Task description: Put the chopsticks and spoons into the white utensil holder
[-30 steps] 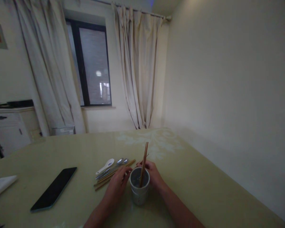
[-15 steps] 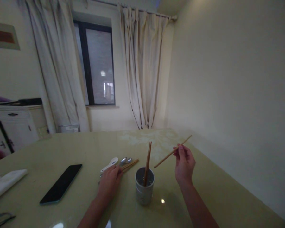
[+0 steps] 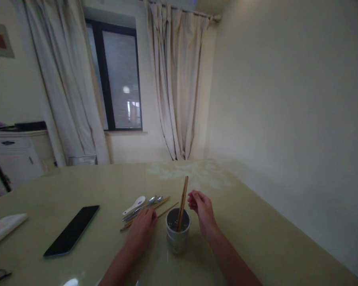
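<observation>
A pale cup (image 3: pixel 177 238) stands on the table near me with a few wooden chopsticks (image 3: pixel 183 201) upright in it. My right hand (image 3: pixel 201 209) hovers just right of the cup's rim, fingers loosely curled and apart, holding nothing. My left hand (image 3: pixel 143 229) lies palm down left of the cup, over the near end of the loose chopsticks (image 3: pixel 162 203) on the table. Its fingertips pinch one chopstick (image 3: pixel 168 208) that sticks out toward the cup.
Two metal spoons (image 3: pixel 151 200) and a white spoon (image 3: pixel 134 205) lie beside the loose chopsticks. A dark phone (image 3: pixel 72 230) lies to the left, a white napkin (image 3: pixel 3 228) at the far left edge. The yellow-green table (image 3: pixel 256 230) meets the wall on the right.
My right hand held one chopstick up to the right of the cup; now it is empty and back down by the rim. My left hand stays on the loose chopsticks.
</observation>
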A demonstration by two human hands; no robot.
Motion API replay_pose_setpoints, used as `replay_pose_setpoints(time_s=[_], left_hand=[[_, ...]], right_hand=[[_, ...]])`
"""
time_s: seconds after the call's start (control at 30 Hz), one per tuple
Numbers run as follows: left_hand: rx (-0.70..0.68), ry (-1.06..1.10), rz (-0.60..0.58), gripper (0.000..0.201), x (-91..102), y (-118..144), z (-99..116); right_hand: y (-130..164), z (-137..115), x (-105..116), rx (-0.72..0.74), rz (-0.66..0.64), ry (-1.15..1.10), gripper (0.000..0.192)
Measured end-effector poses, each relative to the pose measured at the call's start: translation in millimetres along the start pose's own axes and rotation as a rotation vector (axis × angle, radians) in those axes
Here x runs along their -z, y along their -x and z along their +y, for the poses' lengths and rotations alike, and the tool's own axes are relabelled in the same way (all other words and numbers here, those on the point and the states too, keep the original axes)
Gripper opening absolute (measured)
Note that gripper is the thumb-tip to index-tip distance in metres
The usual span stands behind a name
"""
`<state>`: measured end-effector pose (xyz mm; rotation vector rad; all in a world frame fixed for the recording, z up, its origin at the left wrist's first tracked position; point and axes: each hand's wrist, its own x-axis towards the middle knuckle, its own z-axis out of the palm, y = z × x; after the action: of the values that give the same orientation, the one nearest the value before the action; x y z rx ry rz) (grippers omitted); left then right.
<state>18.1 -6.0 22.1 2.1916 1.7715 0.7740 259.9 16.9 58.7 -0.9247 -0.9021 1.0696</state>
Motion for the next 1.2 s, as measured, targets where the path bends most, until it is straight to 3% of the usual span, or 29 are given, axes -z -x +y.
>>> replay_pose_setpoints(time_s=[0.2, 0.43, 0.6, 0.77, 0.83, 0.9, 1.03, 1.1, 1.2], left_hand=[[-0.128, 0.365, 0.087, 0.02, -12.5, -2, 13], [-0.137, 0.495, 0.155, 0.024, -9.6, -3, 20], [-0.157, 0.53, 0.122, 0.02, -6.6, 0, 24], [-0.161, 0.521, 0.119, 0.021, -8.1, 0, 27], [-0.14, 0.495, 0.122, 0.025, -7.6, -1, 25], [-0.08, 0.396, 0.159, 0.029, -4.6, -3, 18], [0.047, -0.002, 0.175, 0.028, 5.4, -5, -4], [0.083, -0.161, 0.139, 0.026, 8.5, -5, -14], [0.105, -0.25, 0.095, 0.024, 9.0, -5, -20]], right_hand=[[5, 23, -13, -0.17, -0.243, 0.071, 0.054], [7, 20, -15, -0.128, -0.171, 0.021, 0.045], [9, 14, -14, -0.13, -0.298, 0.009, 0.046], [10, 17, -19, -0.128, -0.341, -0.023, 0.047], [7, 15, -18, -0.081, -0.25, -0.031, 0.05], [0, 7, -10, 0.031, -0.071, -0.03, 0.05], [-17, -23, 20, 0.365, 0.304, -0.039, 0.044], [-23, -38, 34, 0.455, 0.381, -0.128, 0.042], [-23, -50, 41, 0.422, 0.34, -0.267, 0.041]])
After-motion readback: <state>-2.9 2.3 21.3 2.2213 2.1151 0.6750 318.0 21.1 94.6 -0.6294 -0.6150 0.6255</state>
